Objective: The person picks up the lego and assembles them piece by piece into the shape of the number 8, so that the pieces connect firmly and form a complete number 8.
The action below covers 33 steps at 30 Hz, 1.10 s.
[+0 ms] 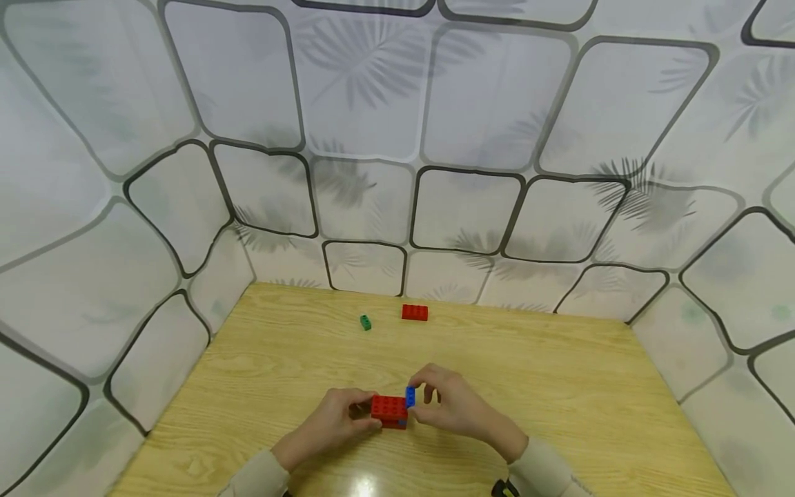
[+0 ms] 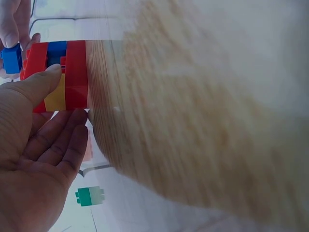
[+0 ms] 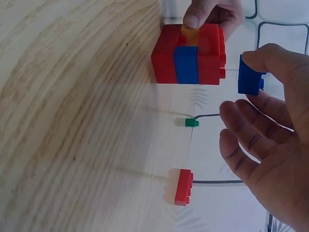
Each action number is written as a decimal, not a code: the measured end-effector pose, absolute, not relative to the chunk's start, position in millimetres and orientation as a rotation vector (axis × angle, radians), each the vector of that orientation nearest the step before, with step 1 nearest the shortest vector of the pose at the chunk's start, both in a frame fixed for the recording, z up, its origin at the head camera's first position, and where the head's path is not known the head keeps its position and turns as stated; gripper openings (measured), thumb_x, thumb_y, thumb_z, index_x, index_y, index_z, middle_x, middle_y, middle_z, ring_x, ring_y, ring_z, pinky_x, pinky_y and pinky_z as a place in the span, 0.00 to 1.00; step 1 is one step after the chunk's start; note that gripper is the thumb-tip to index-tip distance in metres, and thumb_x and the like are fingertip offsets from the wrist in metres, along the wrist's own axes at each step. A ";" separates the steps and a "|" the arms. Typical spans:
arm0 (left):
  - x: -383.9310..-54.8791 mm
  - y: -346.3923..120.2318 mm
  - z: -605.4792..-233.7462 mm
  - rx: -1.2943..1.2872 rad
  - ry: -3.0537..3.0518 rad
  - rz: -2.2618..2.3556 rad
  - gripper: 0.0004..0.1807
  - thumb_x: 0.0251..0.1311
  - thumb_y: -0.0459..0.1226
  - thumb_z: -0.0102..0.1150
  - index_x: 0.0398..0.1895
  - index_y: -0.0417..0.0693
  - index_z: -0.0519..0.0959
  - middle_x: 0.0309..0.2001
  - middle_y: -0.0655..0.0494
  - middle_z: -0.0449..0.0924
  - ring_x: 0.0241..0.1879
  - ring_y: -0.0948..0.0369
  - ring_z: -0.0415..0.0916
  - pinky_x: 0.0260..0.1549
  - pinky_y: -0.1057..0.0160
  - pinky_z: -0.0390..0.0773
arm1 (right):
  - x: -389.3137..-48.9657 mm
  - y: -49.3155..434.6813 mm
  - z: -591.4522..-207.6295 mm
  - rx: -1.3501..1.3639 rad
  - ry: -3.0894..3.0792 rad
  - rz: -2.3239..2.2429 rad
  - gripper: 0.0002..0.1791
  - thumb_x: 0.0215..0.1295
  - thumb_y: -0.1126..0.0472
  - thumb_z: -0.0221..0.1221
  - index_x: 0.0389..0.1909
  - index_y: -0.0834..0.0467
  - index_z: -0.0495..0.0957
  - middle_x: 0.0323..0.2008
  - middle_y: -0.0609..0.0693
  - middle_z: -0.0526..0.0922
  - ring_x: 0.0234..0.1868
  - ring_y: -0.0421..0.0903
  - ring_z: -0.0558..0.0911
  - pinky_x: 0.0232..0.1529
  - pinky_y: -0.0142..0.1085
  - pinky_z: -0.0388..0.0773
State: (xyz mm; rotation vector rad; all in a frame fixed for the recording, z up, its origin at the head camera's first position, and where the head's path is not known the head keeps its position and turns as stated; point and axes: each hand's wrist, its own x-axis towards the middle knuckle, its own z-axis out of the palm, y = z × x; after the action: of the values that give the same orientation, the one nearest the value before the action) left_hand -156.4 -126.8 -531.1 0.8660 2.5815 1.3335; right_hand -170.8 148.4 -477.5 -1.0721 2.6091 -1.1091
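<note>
My left hand holds a small stack of toy building bricks on the table, thumb at the near side. The stack has a red brick on top and another red brick at the bottom. Between these two sit a blue brick and a yellow brick. Pinched between thumb and finger of my right hand is a separate small blue brick, its studs facing up. That brick is close over the right end of the stack, apart from its top in the right wrist view.
Farther back on the wooden table lie a small green brick and a loose red brick. A patterned curtain-like wall borders the table at the back and both sides.
</note>
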 end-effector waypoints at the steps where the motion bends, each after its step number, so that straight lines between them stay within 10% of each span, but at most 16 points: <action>1: -156.3 -126.9 -531.0 0.869 2.582 1.334 0.21 0.60 0.44 0.69 0.54 0.45 0.83 0.46 0.57 0.87 0.41 0.68 0.81 0.40 0.67 0.82 | -170.1 147.6 -478.1 -1.075 2.602 -1.112 0.17 0.62 0.54 0.68 0.51 0.53 0.79 0.46 0.38 0.78 0.37 0.40 0.79 0.32 0.29 0.77; 33: -155.8 -126.3 -529.5 0.894 2.593 1.341 0.20 0.60 0.43 0.69 0.53 0.44 0.83 0.44 0.56 0.87 0.40 0.69 0.81 0.40 0.66 0.82 | -169.1 141.8 -488.7 -1.095 2.580 -1.113 0.15 0.63 0.53 0.67 0.50 0.48 0.79 0.44 0.38 0.79 0.36 0.40 0.79 0.29 0.28 0.77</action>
State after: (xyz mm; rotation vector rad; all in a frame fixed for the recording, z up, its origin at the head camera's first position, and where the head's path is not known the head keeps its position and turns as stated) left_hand -155.8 -126.3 -529.5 0.8941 2.5928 1.3407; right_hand -169.1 141.8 -488.7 -1.0951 2.5798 -1.1132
